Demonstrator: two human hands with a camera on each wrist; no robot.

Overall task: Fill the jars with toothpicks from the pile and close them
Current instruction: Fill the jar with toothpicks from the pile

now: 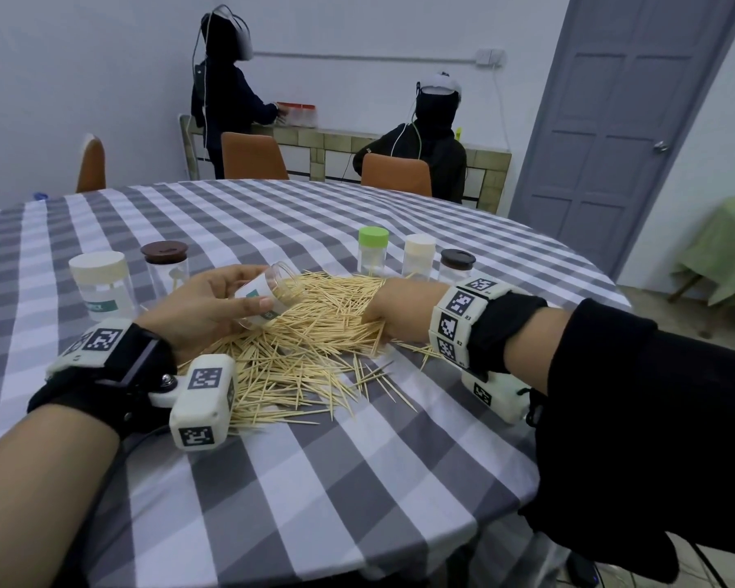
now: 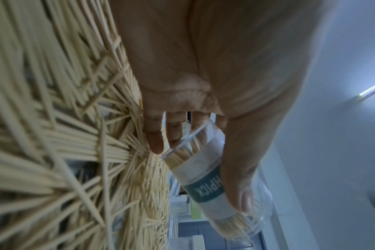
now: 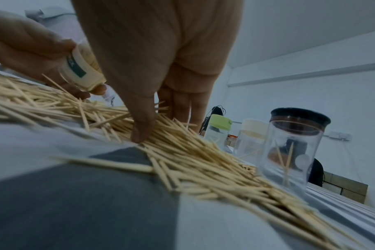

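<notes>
My left hand [image 1: 247, 290] grips a clear labelled jar [image 1: 279, 290] without a lid, tilted with its mouth toward the toothpick pile [image 1: 298, 367]. Toothpicks lie inside the jar [image 2: 206, 182]; thumb on one side, fingers on the other. My right hand [image 1: 378, 328] reaches down into the pile's far right side. In the right wrist view its thumb and fingers [image 3: 161, 121] pinch a bunch of toothpicks [image 3: 203, 162]. The held jar [image 3: 84, 71] hovers just left of that hand.
Lidded jars stand around the pile: cream [image 1: 98, 286] and brown [image 1: 164, 265] at left; green [image 1: 373, 256], cream [image 1: 419, 261] and brown [image 1: 457, 265] at right. The checked tablecloth [image 1: 315, 481] covers a round table. Two people and orange chairs [image 1: 253, 157] are beyond it.
</notes>
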